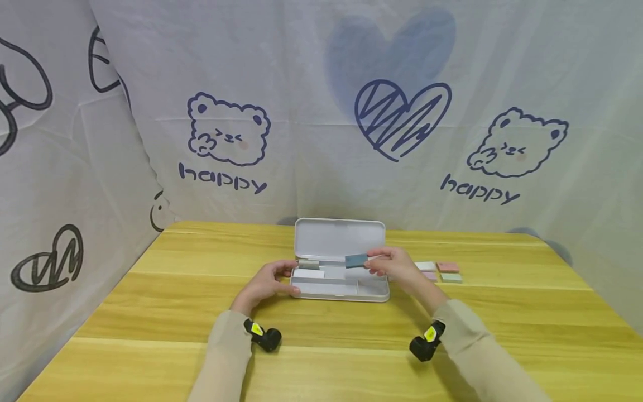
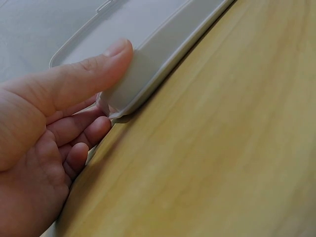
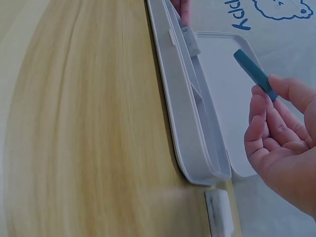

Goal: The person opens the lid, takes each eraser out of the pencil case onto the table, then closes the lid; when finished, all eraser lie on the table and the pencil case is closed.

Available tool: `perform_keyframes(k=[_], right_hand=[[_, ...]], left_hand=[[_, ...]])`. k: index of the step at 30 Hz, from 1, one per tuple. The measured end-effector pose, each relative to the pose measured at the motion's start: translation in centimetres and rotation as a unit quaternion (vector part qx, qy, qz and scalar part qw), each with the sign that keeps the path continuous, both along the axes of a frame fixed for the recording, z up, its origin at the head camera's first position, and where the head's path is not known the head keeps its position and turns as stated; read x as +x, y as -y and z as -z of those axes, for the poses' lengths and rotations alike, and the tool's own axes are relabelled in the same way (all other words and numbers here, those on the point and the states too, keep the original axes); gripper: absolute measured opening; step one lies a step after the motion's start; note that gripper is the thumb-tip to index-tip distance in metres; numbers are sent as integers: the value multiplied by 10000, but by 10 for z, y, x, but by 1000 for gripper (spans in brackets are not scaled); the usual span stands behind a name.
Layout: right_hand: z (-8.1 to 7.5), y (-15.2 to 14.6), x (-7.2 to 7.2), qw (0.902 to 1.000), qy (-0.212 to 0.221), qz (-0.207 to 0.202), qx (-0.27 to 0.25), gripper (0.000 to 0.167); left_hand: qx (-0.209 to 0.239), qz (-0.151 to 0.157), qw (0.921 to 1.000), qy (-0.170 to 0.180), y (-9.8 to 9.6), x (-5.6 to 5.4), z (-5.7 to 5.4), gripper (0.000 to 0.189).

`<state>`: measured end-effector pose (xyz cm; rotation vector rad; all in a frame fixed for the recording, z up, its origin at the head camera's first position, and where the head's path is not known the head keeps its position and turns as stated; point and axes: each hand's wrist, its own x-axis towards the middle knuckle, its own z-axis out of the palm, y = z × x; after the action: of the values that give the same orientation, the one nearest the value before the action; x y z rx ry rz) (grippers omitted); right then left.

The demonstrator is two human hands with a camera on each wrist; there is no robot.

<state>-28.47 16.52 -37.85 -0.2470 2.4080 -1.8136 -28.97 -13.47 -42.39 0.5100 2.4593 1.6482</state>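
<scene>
Blue block (image 1: 355,261), right hand (image 1: 398,267) pinching it, hangs over the case (image 1: 326,288) the left hand (image 1: 264,283) grips, 4 blocks (image 1: 448,267) alongside.

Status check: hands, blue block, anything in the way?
Right hand pinching blue block. Left hand gripping open case at left end. Two blocks inside, left side; no visible obstruction.

Your right hand (image 1: 399,267) pinches a flat blue-teal block (image 1: 355,261) above an open, pale pencil case (image 1: 326,287). Your left hand (image 1: 263,283) grips the case's left end; it lies near the table's (image 1: 321,371) far edge, lid (image 1: 339,237) raised, a grey block (image 1: 308,265) and white block (image 1: 308,273) inside.
</scene>
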Motion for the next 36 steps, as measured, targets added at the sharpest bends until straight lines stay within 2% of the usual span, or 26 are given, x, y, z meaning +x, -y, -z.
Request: perform_keyframes(k=[12, 13, 16, 23, 31, 33, 36], right_hand=[[-7, -31, 12, 9990, 95, 101, -421, 39], [-8, -34, 13, 9988, 105, 97, -470, 39], [-8, -43, 16, 9982, 140, 50, -577, 38], [-6, -61, 21, 9991, 121, 111, -402, 38], [0, -77, 25, 9996, 151, 210, -135, 39], [1, -80, 27, 9996, 165, 172, -148, 39], [3, -83, 29, 9995, 212, 152, -154, 39]], left_hand=[[16, 36, 10000, -11, -1, 1, 0, 64], [32, 60, 10000, -3, -1, 4, -4, 64], [50, 90, 9999, -19, 0, 4, -5, 64], [-8, -25, 10000, 7, 1, 1, -1, 64], [17, 54, 10000, 16, 0, 1, -1, 64], [75, 72, 9999, 49, 0, 2, -3, 64], [115, 125, 9998, 46, -2, 9, -12, 63]])
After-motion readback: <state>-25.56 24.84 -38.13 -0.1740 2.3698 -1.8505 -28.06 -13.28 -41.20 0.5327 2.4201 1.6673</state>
